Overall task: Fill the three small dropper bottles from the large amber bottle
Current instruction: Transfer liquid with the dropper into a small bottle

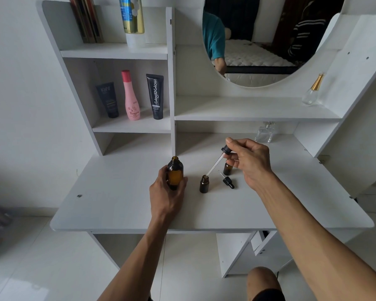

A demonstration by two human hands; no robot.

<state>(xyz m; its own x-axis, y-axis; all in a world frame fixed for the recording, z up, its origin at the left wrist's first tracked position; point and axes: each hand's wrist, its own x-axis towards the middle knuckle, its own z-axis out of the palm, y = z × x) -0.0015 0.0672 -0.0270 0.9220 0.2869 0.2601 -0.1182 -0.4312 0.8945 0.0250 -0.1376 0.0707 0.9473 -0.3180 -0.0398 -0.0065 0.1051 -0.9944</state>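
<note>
Near the centre of the frame, the left hand [167, 193] is gripping the large amber glass bottle [175, 173], fingers and thumb curled round its lower body. The bottle is standing upright and uncapped on the white desk top [117, 205].

Right of centre, the right hand [249, 159] is pinching the black rubber bulb of a long glass dropper [216, 162] between thumb and fingers. The dropper is slanting down to the left, and its clear tip is sitting at the open mouth of a small dark amber dropper bottle [204, 184], which is standing upright on the desk just right of the large bottle.

A second small amber bottle [228, 169] is standing further back, partly hidden beneath the right hand. A short black-capped dropper [227, 181] is lying on its side on the desk between the two small bottles, near both. A third small bottle is not visible.

In the upper left of the frame, a dark blue tube [109, 99], a pink bottle [131, 96] and a black tube [156, 96] are standing on a white shelf [126, 127]. Two clear glass perfume bottles are sitting right of centre: a gold-capped perfume bottle [312, 91] on the ledge below the oval mirror [258, 40], and a square perfume bottle [265, 132] on the desk behind the right hand.
</note>
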